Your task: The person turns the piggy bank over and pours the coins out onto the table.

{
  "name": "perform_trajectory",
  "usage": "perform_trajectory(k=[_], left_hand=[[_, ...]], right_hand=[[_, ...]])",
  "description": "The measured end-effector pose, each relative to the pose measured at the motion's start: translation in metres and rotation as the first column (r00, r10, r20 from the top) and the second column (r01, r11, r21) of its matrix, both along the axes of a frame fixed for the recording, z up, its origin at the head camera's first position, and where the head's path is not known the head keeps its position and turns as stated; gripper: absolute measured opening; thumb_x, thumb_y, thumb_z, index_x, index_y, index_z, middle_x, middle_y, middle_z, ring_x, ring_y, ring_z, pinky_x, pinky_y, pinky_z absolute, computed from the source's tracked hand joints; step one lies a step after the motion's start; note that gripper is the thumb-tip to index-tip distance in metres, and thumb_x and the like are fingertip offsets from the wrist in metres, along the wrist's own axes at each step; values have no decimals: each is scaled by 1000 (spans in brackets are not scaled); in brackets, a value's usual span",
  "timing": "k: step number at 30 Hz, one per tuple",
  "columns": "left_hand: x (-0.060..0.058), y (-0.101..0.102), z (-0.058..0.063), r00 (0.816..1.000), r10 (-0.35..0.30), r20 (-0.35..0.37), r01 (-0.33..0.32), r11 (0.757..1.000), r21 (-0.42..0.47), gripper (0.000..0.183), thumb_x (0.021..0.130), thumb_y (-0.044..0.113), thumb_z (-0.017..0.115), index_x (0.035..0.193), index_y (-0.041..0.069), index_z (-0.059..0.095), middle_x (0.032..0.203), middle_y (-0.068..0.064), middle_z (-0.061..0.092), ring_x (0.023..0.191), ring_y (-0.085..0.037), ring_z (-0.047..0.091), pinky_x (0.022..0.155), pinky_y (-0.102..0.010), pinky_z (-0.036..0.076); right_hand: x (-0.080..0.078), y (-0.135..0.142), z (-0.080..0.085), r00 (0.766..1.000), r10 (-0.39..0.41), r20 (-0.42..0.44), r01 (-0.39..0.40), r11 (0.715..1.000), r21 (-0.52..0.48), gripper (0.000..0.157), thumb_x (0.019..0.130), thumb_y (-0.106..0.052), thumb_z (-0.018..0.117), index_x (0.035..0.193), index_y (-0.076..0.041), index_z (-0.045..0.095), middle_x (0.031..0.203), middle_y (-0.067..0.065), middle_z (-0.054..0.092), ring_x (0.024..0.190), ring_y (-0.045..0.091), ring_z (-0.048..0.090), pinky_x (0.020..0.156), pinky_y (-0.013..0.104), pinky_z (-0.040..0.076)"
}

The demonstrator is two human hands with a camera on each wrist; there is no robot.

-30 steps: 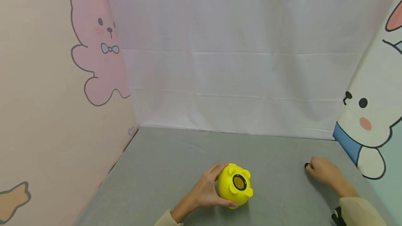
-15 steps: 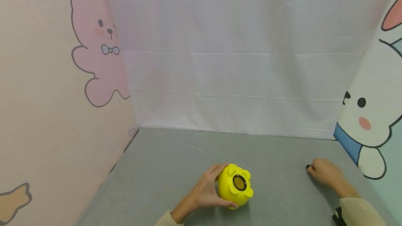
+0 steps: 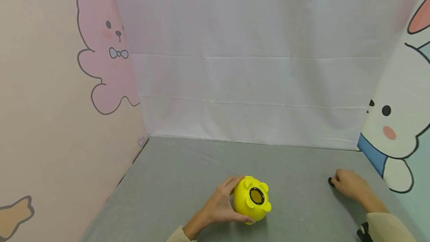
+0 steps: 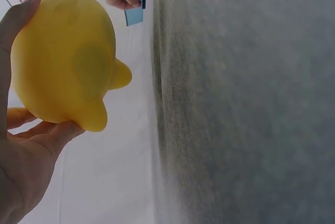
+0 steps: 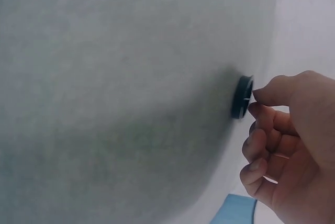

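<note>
My left hand [image 3: 220, 202] grips a yellow piggy bank [image 3: 242, 204], thumb on the near side and fingers on the far side. Its underside faces up and to the right, with several stubby feet around a round, black-rimmed opening. Two yellow knobs stick out from the piggy bank [image 4: 63, 51] in the left wrist view. Well to the right, my right hand [image 3: 351, 185] pinches a small round black plug [image 5: 242, 97] between thumb and index finger. The other fingers of the right hand [image 5: 293, 140] are curled. The plug is close to the table; contact with it cannot be told.
A grey cloth [image 3: 188, 167] covers the table. Behind it hangs a creased white sheet [image 3: 248, 77]. Walls with painted cartoon animals stand at the left [image 3: 40, 85] and right [image 3: 403, 130], the right one close to my right arm.
My right hand has shifted slightly to the right with the black plug, which shows a little more now. My left hand and the piggy bank have stayed almost still.
</note>
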State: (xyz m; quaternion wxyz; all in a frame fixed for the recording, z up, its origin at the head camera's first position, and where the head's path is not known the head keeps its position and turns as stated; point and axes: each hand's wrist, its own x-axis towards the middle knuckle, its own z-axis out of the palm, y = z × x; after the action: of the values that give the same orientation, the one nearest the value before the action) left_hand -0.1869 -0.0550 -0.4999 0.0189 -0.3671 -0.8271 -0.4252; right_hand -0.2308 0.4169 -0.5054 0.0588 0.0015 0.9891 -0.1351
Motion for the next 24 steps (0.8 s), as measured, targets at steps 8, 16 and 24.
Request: perform_trajectory(k=[8,16,24], left_hand=[[1,-1,-1,999,-12,30,12,1000,18,104,73,51,95,158,28,40,143,4,56,127,-6,59,102,-23,58],[0,0,0,999,13,49,-14,1000,28,106,71,51,96,158,25,42,144,4,56,127,-7,59,105,-24,57],[-1,-1,5,999,4,53,-6,999,46,106,71,47,97,158,22,43,143,2,57,128,-9,60,106,-28,57]], right_hand=[[0,-20,19,996,69,-51,-70,998,0,17,99,-9,62,88,3,63,73,4,58,67,18,51,58,32,44],[11,-65,40,978,146,-149,-152,988,-28,15,99,-12,68,92,1,66,75,2,62,66,14,51,56,29,44],[29,-105,54,942,255,-221,-292,944,-155,12,98,-18,73,95,-8,68,78,-6,65,67,2,53,56,23,46]])
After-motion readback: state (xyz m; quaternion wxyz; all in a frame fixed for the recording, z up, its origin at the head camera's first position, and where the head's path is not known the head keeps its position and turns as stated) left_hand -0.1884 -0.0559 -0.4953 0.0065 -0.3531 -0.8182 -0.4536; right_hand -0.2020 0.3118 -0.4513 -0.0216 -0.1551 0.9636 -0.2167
